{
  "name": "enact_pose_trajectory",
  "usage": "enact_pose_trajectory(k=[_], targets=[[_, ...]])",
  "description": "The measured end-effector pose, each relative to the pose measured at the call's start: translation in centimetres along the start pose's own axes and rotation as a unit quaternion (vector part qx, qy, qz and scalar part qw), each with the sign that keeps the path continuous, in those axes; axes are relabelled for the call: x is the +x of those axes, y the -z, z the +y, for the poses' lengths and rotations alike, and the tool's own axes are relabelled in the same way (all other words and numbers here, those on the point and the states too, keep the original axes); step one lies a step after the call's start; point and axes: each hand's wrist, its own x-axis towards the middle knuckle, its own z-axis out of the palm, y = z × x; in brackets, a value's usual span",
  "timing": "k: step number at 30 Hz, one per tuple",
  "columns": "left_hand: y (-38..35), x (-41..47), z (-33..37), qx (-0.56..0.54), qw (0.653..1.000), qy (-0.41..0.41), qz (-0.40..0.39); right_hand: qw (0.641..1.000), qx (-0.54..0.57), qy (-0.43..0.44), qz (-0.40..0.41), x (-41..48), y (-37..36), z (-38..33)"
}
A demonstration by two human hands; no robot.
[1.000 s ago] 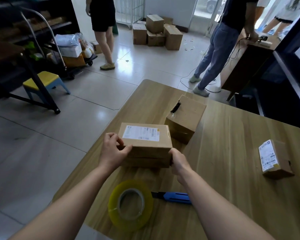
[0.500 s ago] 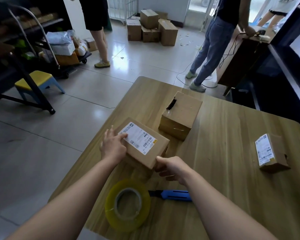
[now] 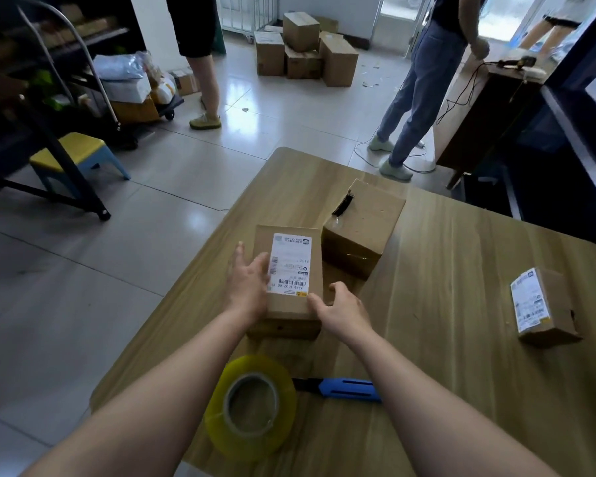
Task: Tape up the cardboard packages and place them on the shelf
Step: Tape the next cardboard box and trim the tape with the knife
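A flat cardboard box (image 3: 291, 263) with a white shipping label on top lies on the wooden table (image 3: 444, 356), its long side pointing away from me. My left hand (image 3: 246, 287) rests along the box's left edge with straight fingers touching the label. My right hand (image 3: 339, 306) grips the box's near right corner, thumb on the side and a finger on top. A taller box (image 3: 362, 228) with a torn black strip stands just behind it to the right. A small labelled box (image 3: 544, 304) lies at the far right. A yellow tape roll (image 3: 255, 364) and a blue utility knife (image 3: 344, 390) lie near me.
Two people (image 3: 424, 84) stand on the tiled floor beyond the table. Stacked cartons (image 3: 303, 49) sit at the back. A loaded trolley (image 3: 135, 94), a yellow stool (image 3: 73, 156) and dark shelving (image 3: 21, 46) are on the left; a dark shelf unit (image 3: 572, 132) stands on the right.
The labelled box has been turned about a quarter turn on the table, from lying crosswise to lengthwise. Both hands shifted round it: the left to its left edge, the right to its near corner.
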Motion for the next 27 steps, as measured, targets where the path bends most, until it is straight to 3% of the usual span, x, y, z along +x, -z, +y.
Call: enact_pose_trajectory(k=[3,10,16,27], targets=[[-1.7,-1.3,0.1,0.026,0.999,-0.001,-0.032,0.999,0.019,0.000,0.030,0.2,-0.4,-0.4],[-2.6,0.0,0.7,0.230,0.972,-0.044,-0.027,0.997,0.009,0.032,0.076,2.3,-2.0,-3.3],[-3.2,0.3,0.3,0.247,0.966,-0.058,-0.051,0.993,-0.056,0.053,0.084,3.5,-3.5,-2.6],[-3.0,0.2,0.4,0.237,0.969,-0.041,-0.063,0.991,-0.064,0.066,0.100,3.3,-3.8,-2.3]])
